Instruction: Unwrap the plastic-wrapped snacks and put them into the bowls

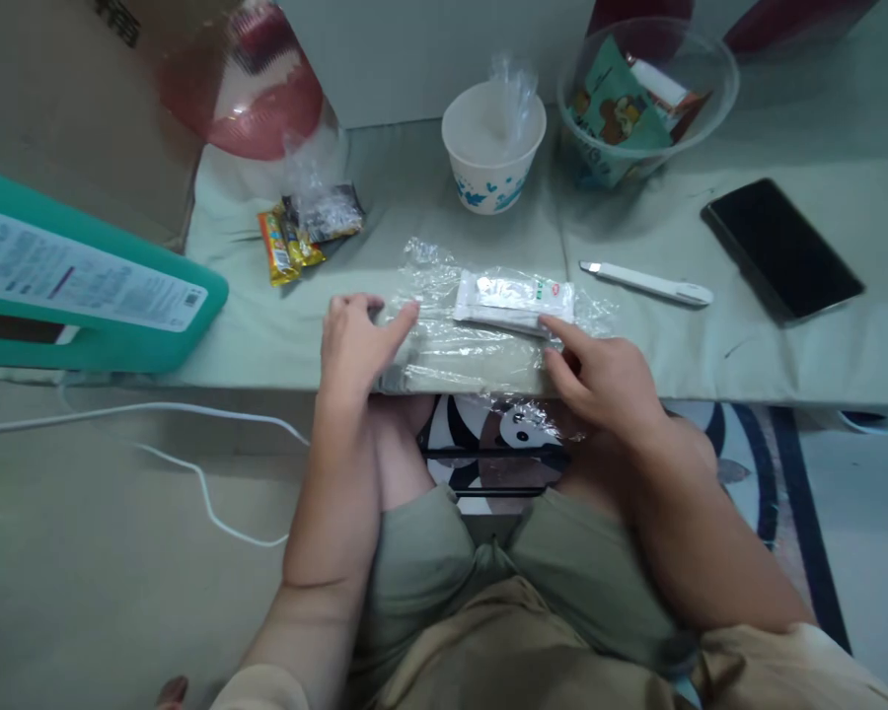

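A small white wrapped packet (516, 294) with green and red print lies on a crinkled clear plastic bag (466, 357) near the table's front edge. The bag's lower part hangs over that edge. My right hand (603, 380) touches the packet's lower right corner with an outstretched index finger; the thumb sits below, by the film, and the other fingers curl partly out of sight. At the bag's left side rests my left hand (359, 345), thumb and fingers apart, nothing visible in it. A white-handled utility knife (647, 283) lies to the right of the packet.
Behind stand a paper cup (492, 148) with clear plastic in it and a clear tub (721, 84) holding packets. Small snack packets (285, 242) and a green jug (140, 340) are on the left, a phone (784, 247) on the right. White cables (214, 409) run below the table edge.
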Demonstrator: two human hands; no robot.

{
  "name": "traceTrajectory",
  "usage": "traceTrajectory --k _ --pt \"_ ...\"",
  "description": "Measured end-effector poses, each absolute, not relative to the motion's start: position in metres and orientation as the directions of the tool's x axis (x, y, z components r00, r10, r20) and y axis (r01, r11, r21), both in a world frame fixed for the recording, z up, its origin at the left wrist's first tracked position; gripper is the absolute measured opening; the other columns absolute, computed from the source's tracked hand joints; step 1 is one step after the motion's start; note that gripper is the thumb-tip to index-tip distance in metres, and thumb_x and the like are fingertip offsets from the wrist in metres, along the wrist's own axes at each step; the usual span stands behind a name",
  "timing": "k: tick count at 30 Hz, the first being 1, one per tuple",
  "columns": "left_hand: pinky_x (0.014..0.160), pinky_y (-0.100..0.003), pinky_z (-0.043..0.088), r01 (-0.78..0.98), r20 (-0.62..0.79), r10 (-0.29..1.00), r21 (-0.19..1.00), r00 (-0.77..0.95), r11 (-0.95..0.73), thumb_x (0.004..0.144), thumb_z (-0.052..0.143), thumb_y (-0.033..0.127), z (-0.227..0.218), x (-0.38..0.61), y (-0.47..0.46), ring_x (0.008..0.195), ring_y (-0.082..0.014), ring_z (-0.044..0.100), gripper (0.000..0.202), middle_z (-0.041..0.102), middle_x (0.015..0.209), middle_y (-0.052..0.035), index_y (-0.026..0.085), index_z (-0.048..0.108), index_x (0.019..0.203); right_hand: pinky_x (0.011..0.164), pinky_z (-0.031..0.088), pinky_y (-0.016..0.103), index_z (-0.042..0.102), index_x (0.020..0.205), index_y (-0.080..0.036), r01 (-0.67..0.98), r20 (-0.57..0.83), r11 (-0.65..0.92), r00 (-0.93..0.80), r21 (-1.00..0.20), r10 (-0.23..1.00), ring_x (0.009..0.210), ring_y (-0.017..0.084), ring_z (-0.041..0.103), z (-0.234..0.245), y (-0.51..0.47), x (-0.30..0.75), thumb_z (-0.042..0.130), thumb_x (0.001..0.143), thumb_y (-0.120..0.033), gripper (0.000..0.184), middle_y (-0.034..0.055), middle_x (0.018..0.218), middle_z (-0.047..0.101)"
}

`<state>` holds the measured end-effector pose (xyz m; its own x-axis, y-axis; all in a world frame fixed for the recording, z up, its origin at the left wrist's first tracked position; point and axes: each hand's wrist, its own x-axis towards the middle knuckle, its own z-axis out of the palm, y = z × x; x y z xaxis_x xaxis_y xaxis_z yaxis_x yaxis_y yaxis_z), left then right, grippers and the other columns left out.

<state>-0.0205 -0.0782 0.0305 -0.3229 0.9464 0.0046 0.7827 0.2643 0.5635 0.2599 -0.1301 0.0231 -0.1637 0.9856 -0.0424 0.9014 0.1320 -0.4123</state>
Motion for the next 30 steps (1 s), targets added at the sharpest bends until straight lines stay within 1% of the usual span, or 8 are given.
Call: traceTrajectory --k 3,5,9,11,14,18,22,30 --pt "0.110 -0.050 0.045 0.794 -0.153 0.980 0.576 -0.130 0.196 0.071 0.078 0.037 0.037 -0.015 -0.086 0.106 -0.0295 0.062 0.020 0.065 0.098 -0.0091 0.022 0.064 0.068 0.059 0.038 0.035 0.063 0.144 -0.019 0.891 -0.024 0.094 -0.116 -0.444 0.993 0.060 0.023 0.059 0.023 -0.127 0.252 0.045 0.093 -0.035 0.057 0.0069 0.073 0.074" --pt "0.108 -0.046 0.047 0.667 -0.168 0.985 0.730 -0.034 0.147 0.072 0.073 0.031 0.035 -0.007 -0.088 0.107 -0.0276 0.063 0.018 0.067 0.092 -0.0074 0.022 0.061 0.060 0.063 0.043 0.036 0.059 0.146 -0.017 0.847 0.071 0.118 -0.095 -0.519 0.993 0.064 0.022 0.061 0.022 -0.123 0.247 0.048 0.092 -0.031 0.057 0.0069 0.081 0.076" --pt "0.094 -0.038 0.054 0.022 -0.121 0.992 0.993 0.026 0.120 0.067 0.072 0.033 0.028 0.012 -0.086 0.111 -0.0256 0.067 0.022 0.074 0.103 -0.0088 0.021 0.058 0.055 0.079 0.053 0.039 0.068 0.104 -0.023 0.719 0.308 0.313 -0.145 -0.620 0.940 0.084 0.023 0.068 0.021 -0.114 0.237 0.050 0.088 -0.020 0.025 0.0076 0.095 0.075" --pt "0.080 -0.035 0.057 -0.272 -0.161 0.984 0.946 0.078 0.177 0.063 0.073 0.030 0.028 0.019 -0.085 0.103 -0.0245 0.069 0.024 0.074 0.118 -0.0091 0.020 0.054 0.052 0.090 0.054 0.042 0.061 0.087 -0.025 0.681 0.361 0.411 -0.225 -0.606 0.905 0.102 0.026 0.069 0.020 -0.109 0.233 0.051 0.087 -0.018 0.012 0.0082 0.102 0.074" --pt "0.077 -0.038 0.059 -0.512 -0.164 0.972 0.828 0.171 0.229 0.062 0.072 0.029 0.033 0.025 -0.083 0.107 -0.0270 0.070 0.032 0.073 0.125 -0.0077 0.018 0.043 0.049 0.100 0.053 0.048 0.062 0.100 -0.025 0.680 0.377 0.467 -0.291 -0.564 0.879 0.117 0.030 0.067 0.021 -0.101 0.229 0.058 0.086 -0.021 0.015 0.0104 0.119 0.073" --pt "0.091 -0.052 0.060 -0.604 -0.159 0.969 0.759 0.191 0.244 0.061 0.070 0.034 0.039 0.024 -0.077 0.125 -0.0342 0.065 0.048 0.072 0.129 -0.0042 0.017 0.027 0.051 0.097 0.055 0.048 0.062 0.124 -0.024 0.750 0.315 0.411 -0.280 -0.518 0.907 0.119 0.032 0.067 0.027 -0.089 0.234 0.063 0.083 -0.018 0.041 0.0124 0.130 0.070" --pt "0.097 -0.059 0.058 -0.675 -0.163 0.969 0.696 0.184 0.245 0.059 0.068 0.031 0.040 0.021 -0.070 0.130 -0.0379 0.063 0.047 0.074 0.125 -0.0034 0.017 0.024 0.051 0.095 0.057 0.043 0.065 0.126 -0.022 0.764 0.324 0.450 -0.327 -0.463 0.888 0.118 0.029 0.069 0.038 -0.075 0.245 0.059 0.088 -0.020 0.039 0.0121 0.131 0.071" --pt "0.080 -0.038 0.065 -0.779 -0.439 0.898 0.558 0.014 0.285 0.059 0.065 0.019 0.030 0.012 -0.052 0.098 -0.0221 0.072 0.016 0.074 0.095 -0.0056 0.019 0.050 0.056 0.075 0.056 0.037 0.070 0.098 -0.021 0.737 0.398 0.469 -0.290 -0.488 0.870 0.085 0.023 0.070 0.075 -0.061 0.283 0.050 0.093 -0.026 0.021 0.0086 0.097 0.074"
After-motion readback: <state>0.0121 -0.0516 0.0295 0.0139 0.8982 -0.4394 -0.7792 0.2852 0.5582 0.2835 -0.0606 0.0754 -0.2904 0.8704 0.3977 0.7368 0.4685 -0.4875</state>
